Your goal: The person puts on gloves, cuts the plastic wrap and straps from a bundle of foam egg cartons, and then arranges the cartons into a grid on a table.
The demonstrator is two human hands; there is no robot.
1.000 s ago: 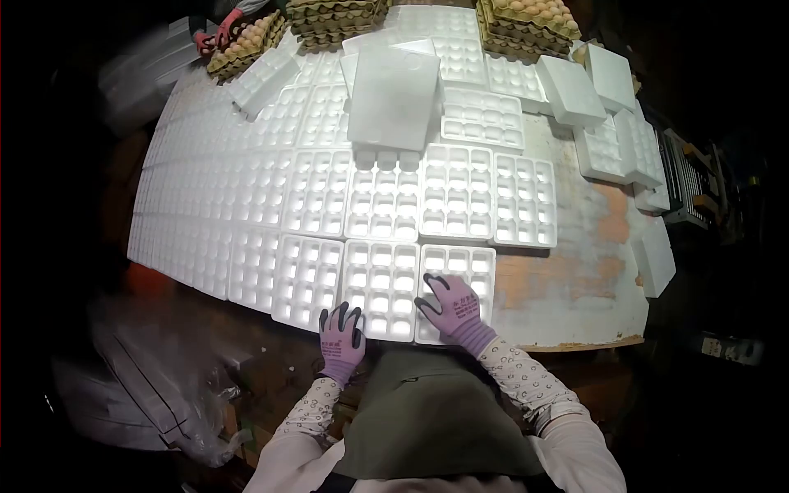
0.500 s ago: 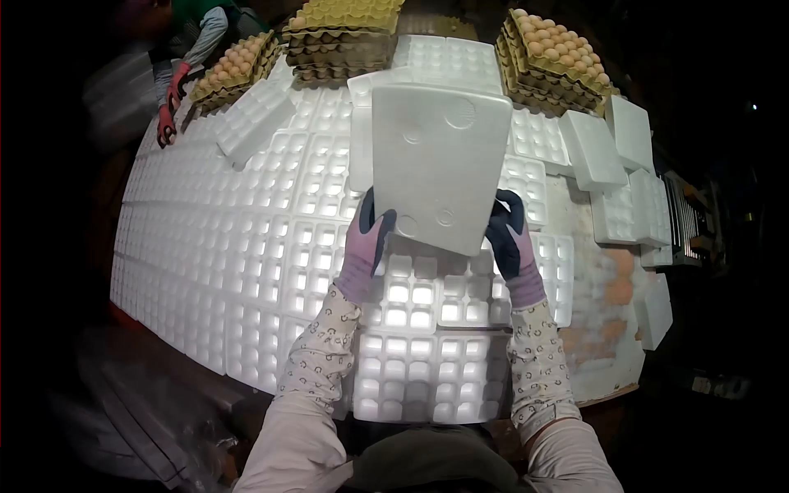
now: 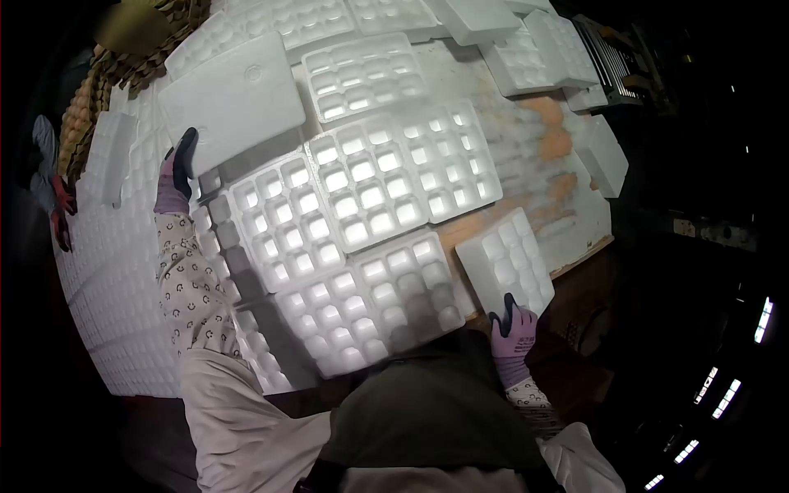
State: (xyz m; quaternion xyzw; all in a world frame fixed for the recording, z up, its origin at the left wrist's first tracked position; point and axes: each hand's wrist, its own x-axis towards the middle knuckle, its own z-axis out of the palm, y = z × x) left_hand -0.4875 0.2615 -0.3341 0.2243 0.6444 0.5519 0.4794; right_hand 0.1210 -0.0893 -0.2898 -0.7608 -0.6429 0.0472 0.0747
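My left hand [image 3: 176, 172], in a purple glove with dark fingertips, grips the near edge of a white foam egg tray [image 3: 234, 103] whose flat underside faces me. That tray is held over the far-left part of the table. Low on the right, my right hand [image 3: 514, 333] is closed on the near edge of a second foam egg tray [image 3: 509, 255], with its hollows showing; this one is tilted at the table's front edge. Between the hands lie several foam egg trays [image 3: 370, 181] with their hollows up. The fingers under both held trays are hidden.
A dusty, orange-stained board [image 3: 567, 189] shows at the right. One tray stands tilted on its edge [image 3: 604, 156], and stacked trays [image 3: 546, 49] lie at the back right. Far left, a co-worker's red-gloved hand [image 3: 62, 205] is near eggs on cardboard trays [image 3: 82, 115].
My view has turned right. The foam tray held in both hands has moved left and stays in my left hand alone. My right hand let go and took hold of another tray.
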